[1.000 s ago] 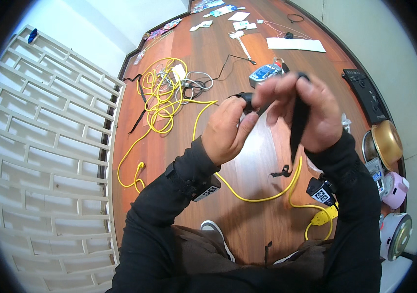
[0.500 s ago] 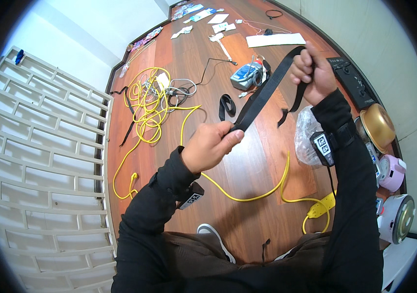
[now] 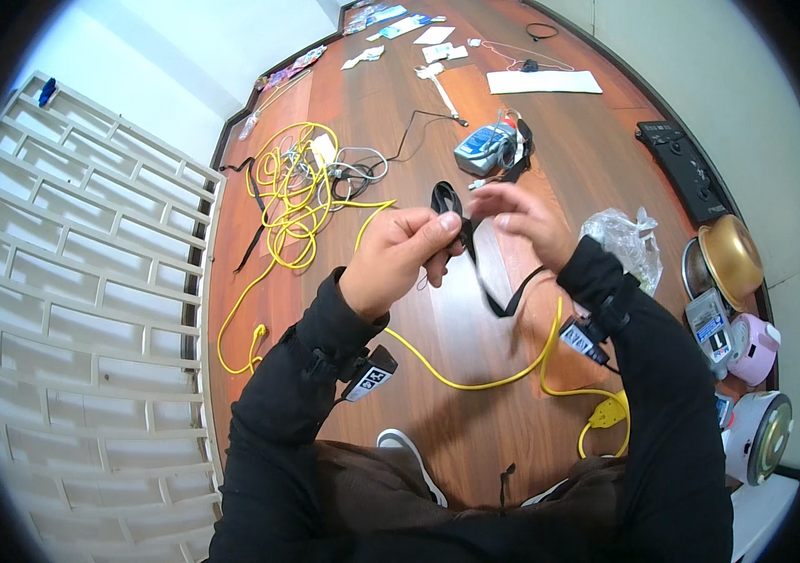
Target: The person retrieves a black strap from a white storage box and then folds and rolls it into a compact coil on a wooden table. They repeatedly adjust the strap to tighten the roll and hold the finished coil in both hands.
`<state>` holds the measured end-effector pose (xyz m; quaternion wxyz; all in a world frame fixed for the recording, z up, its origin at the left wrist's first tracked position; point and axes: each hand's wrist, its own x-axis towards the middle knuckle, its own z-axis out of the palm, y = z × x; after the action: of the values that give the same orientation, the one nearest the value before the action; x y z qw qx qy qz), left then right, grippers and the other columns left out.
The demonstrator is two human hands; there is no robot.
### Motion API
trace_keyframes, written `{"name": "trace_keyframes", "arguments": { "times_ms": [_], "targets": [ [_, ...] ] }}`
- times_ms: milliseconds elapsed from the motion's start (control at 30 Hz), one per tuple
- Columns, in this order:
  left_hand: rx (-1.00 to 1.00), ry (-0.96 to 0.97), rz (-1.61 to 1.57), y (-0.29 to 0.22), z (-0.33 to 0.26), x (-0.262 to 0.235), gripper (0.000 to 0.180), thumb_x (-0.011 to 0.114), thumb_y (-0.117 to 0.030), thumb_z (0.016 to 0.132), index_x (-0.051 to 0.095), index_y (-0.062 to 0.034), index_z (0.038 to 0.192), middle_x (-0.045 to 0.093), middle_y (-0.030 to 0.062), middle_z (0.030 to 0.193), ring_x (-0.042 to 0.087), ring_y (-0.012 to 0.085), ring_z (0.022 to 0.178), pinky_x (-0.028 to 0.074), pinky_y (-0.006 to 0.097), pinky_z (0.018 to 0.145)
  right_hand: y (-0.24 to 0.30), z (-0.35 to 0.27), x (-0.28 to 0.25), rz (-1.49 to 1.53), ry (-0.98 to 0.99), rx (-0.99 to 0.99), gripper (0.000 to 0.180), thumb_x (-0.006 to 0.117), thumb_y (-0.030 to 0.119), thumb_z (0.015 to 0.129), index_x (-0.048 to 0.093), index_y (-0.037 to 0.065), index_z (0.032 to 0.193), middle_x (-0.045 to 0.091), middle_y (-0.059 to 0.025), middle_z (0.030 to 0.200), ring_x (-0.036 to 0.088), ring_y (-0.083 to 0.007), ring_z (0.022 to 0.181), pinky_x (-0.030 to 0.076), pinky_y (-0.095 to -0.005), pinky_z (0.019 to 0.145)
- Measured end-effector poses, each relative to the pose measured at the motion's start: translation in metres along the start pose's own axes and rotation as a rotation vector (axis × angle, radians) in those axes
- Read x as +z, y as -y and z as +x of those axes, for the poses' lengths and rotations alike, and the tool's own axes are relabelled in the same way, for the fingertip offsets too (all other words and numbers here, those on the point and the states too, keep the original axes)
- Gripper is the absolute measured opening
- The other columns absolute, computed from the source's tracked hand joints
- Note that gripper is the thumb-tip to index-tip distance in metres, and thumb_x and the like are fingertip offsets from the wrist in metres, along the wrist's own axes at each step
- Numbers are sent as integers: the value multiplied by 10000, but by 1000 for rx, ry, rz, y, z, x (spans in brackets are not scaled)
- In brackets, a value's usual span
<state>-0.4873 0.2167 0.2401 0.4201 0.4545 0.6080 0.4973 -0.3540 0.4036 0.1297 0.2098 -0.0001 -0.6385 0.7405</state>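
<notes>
A black flat strap (image 3: 483, 280) is pinched between the thumb and fingers of my left hand (image 3: 398, 251), over the middle of the floor. Part of it makes a small loop above my left fingertips, and its loose tail hangs down and curves off to the right. Close beside the strap is my right hand (image 3: 533, 223), fingers stretched toward the left hand and slightly blurred. Whether its fingertips touch the strap I cannot tell. Just beyond the hands lies a blue-grey device (image 3: 486, 148) with a cable wound about it.
A tangled yellow extension cord (image 3: 283, 202) covers the floor at left, its line running to a yellow socket block (image 3: 609, 411). A white lattice panel (image 3: 100, 310) stands left. Along the right wall are a plastic bag (image 3: 630, 246), a gold bowl (image 3: 733, 258) and a pink appliance (image 3: 752, 345).
My right hand has come down and left from the upper right, loosening from the strap. The strap, stretched between both hands before, now hangs slack from my left hand.
</notes>
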Motion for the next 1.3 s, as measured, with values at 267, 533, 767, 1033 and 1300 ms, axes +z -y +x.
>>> {"name": "trace_keyframes", "arguments": {
  "times_ms": [267, 533, 767, 1033, 1300],
  "targets": [
    [0, -169, -448, 2, 2, -16, 350, 458, -311, 1013, 592, -7, 901, 601, 64, 656, 589, 184, 574, 501, 283, 609, 4, 2, 93, 36, -60, 32, 201, 430, 139, 991, 523, 12, 1115, 559, -23, 791, 533, -108, 699, 461, -262, 650],
    [159, -119, -725, 8, 4, -11, 263, 378, -159, 1015, 501, 21, 1162, 646, 205, 1116, 584, 289, 1151, 433, 419, 1012, -13, -1, 95, -50, -22, 222, 301, 439, 253, 1015, 579, 7, 914, 596, -57, 718, 589, -135, 667, 490, -272, 650],
    [555, -293, 346, 25, 1, -13, 303, 518, -109, 944, 507, 25, 1216, 627, 161, 1129, 612, 253, 1037, 464, 367, 916, 25, 2, 86, 187, 33, 181, 286, 482, 244, 989, 602, 5, 888, 671, -118, 806, 659, -191, 766, 526, -317, 764],
    [616, -239, 954, 35, 3, -11, 165, 611, -114, 884, 530, 1, 970, 580, 186, 872, 569, 377, 805, 462, 432, 723, 91, 6, 57, 389, -101, 52, 227, 648, 239, 913, 546, 91, 774, 512, 27, 587, 376, -38, 432, 283, -181, 400],
    [423, -67, 1009, 16, -2, -11, 205, 580, -206, 918, 565, -22, 831, 569, 190, 685, 570, 376, 624, 448, 437, 564, 100, 10, -6, -335, 36, 209, 112, 709, 129, 810, 632, 47, 814, 587, 1, 740, 532, -80, 681, 433, -220, 636]
  ]
}}
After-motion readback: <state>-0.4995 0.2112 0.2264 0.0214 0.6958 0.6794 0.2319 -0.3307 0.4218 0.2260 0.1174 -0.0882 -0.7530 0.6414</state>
